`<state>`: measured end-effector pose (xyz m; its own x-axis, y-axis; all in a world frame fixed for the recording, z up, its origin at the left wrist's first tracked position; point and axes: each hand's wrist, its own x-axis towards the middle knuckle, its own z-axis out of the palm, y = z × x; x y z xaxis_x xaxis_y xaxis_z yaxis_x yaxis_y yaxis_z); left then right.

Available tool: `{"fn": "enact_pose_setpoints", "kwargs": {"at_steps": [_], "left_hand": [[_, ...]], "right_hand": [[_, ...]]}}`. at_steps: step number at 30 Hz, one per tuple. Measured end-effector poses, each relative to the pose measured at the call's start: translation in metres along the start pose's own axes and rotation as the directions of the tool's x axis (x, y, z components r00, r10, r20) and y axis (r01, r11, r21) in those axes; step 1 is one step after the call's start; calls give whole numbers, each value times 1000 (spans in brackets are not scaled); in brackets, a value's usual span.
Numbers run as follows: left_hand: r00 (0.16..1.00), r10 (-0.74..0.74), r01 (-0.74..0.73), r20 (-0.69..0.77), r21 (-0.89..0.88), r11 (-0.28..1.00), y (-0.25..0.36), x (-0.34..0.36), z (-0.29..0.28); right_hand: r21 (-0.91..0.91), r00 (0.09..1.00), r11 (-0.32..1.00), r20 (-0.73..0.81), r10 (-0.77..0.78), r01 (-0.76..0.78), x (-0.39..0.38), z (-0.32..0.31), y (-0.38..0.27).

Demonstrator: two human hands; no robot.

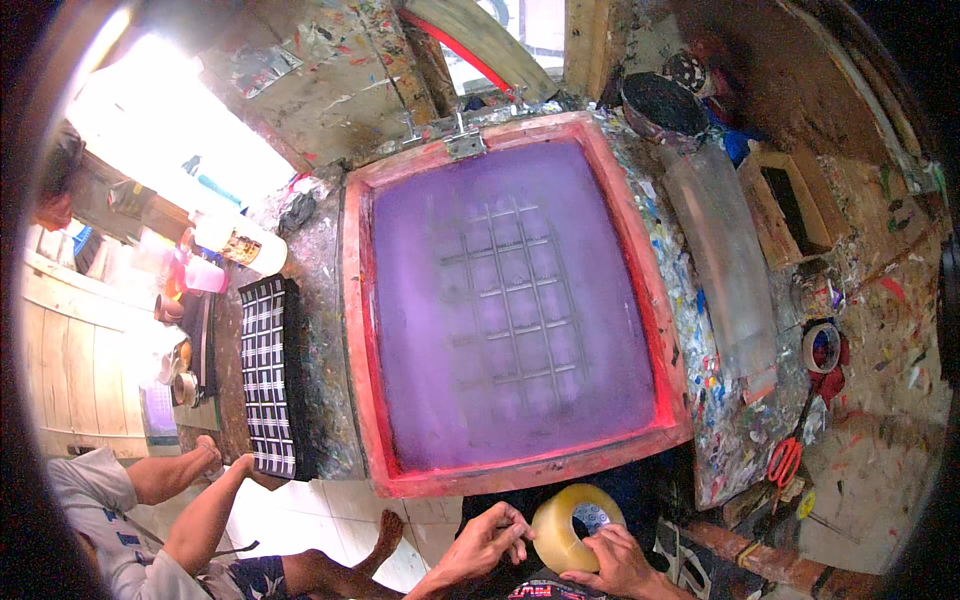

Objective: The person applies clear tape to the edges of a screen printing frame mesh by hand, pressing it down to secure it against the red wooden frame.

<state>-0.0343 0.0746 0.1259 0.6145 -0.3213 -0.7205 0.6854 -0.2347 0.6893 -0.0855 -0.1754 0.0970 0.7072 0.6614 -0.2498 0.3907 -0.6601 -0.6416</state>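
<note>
Tape roll [548,530]: yellowish, translucent; below the screen's near edge, close to the person's body, seemingly for easy handling.
Right hand [615,560]: grasping the roll's right side; likely to steady it.
Left hand [488,541]: fingers curled, just beside the roll's left side; whether they pinch a tape end, cannot tell.
Screen [420,300]: purple mesh, red frame [525,475]; metal clamp [465,145] at far edge, presumably against shifting.
</note>
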Motion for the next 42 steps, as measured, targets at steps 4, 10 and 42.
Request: {"fn": "enact_pose_setpoints", "kwargs": {"at_steps": [4, 10, 42], "left_hand": [[993, 27, -34, -112, -68, 997, -3, 3, 22], [884, 279, -297, -374, 9, 955, 0, -16, 6], [153, 741, -966, -654, -259, -29, 43, -32, -405]], "right_hand": [[146, 990, 987, -111, 82, -65, 1, -14, -7], [528, 947, 791, 249, 204, -309, -20, -72, 4], [-496, 700, 535, -653, 289, -683, -156, -141, -4]]}}
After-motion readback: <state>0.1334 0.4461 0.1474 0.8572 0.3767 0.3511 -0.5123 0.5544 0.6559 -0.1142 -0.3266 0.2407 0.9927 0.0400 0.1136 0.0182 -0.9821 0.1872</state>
